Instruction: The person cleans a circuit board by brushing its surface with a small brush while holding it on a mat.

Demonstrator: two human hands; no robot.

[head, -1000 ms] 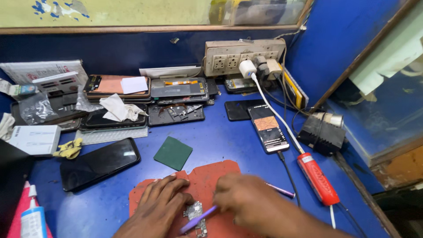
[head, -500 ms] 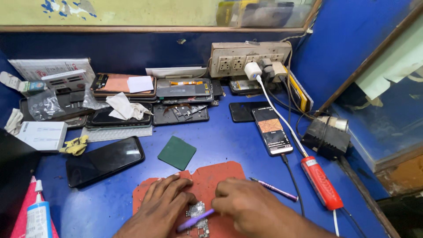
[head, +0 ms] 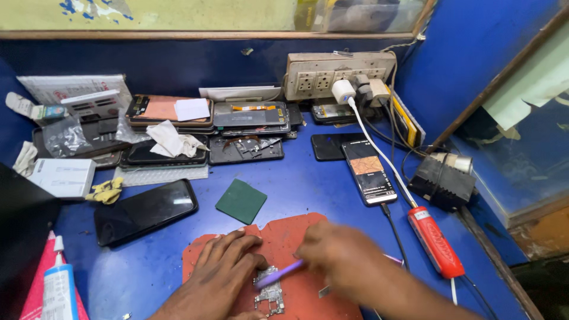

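My left hand [head: 222, 269] rests flat on a red work mat [head: 284, 234] at the near edge of the blue bench, its fingers pressing beside a small phone circuit board [head: 269, 292]. My right hand [head: 341, 261], blurred by motion, grips a thin purple tool [head: 280, 274] whose tip reaches the board. Part of the board is hidden under my left fingers.
A green square pad [head: 241, 201] lies just beyond the mat, a black phone [head: 145, 211] to its left. A lit phone [head: 368, 172] on a cable and a red soldering tool [head: 435, 241] lie to the right. Stacked phones [head: 249, 121], a power strip [head: 338, 74] and a glue tube [head: 58, 291] surround the bench.
The view has shifted slightly. My right hand has moved a little to the right with the purple tool; my left hand stays on the mat by the board.
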